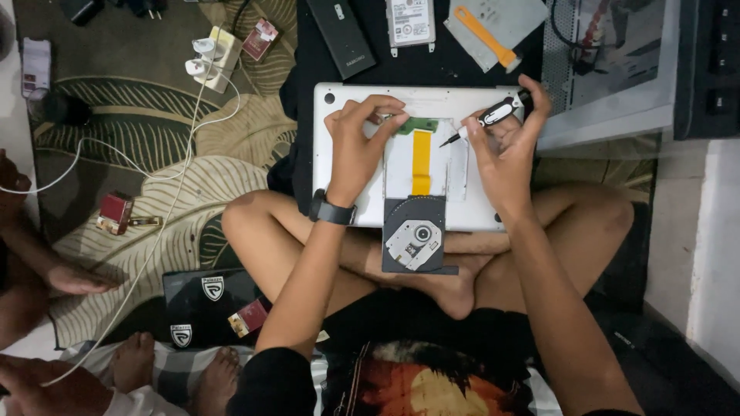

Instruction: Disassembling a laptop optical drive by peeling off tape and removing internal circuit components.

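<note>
We grip the screwdriver (484, 122) in our right hand (505, 150); its long axis runs slantwise, tip pointing down-left toward the yellow ribbon cable (421, 160) (on the white optical drive (401, 154)); our left hand (356, 146) pinches the small green circuit board (416, 124) at the drive's far edge.

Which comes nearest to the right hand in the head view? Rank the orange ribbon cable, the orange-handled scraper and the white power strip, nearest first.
From the right hand, which holds a small screwdriver:
1. Orange ribbon cable: just to its left, on the open laptop.
2. Orange-handled scraper: above it, on a grey plate.
3. White power strip: far left, on the leaf-patterned rug.
</note>
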